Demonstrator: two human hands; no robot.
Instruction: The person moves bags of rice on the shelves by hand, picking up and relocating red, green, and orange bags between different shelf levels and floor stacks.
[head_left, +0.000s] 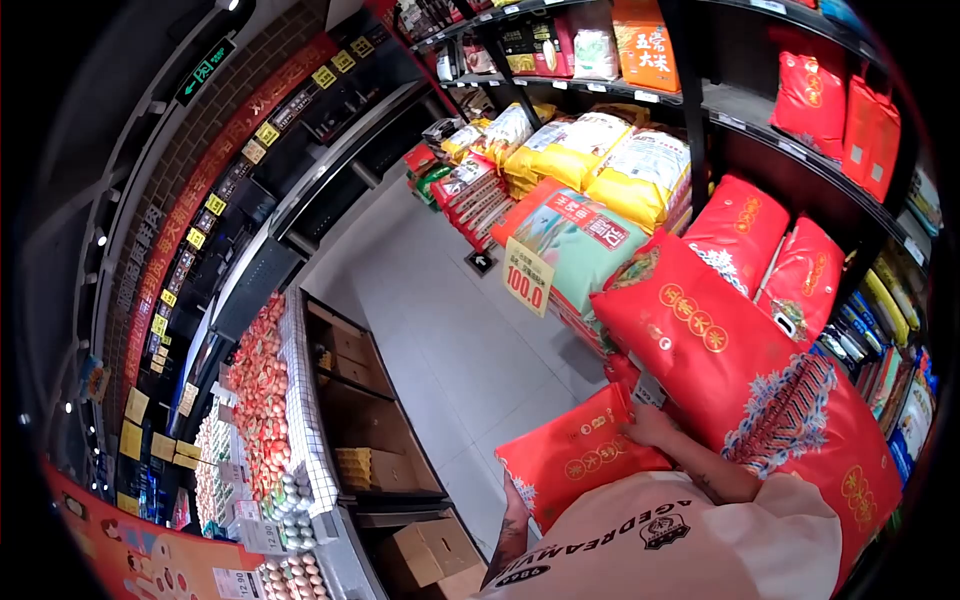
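Observation:
A red rice bag (570, 450) with gold lettering is held in front of my chest, tilted. My right hand (652, 426) is closed on its upper right corner, by the red handle part. My left hand (515, 503) grips the bag's lower left edge, with most of its fingers hidden behind it. Just right of my right hand lies a large red rice sack (700, 335) with gold round characters and a blue-white pattern. My right forearm is close to that sack.
Yellow-and-white rice sacks (640, 178) and a green sack (585, 240) with a price sign (528, 277) lie beyond. Shelves (790, 150) with red bags stand at right. Across the tiled floor (430, 310), a produce counter holds red packs (262, 400) and eggs (292, 578).

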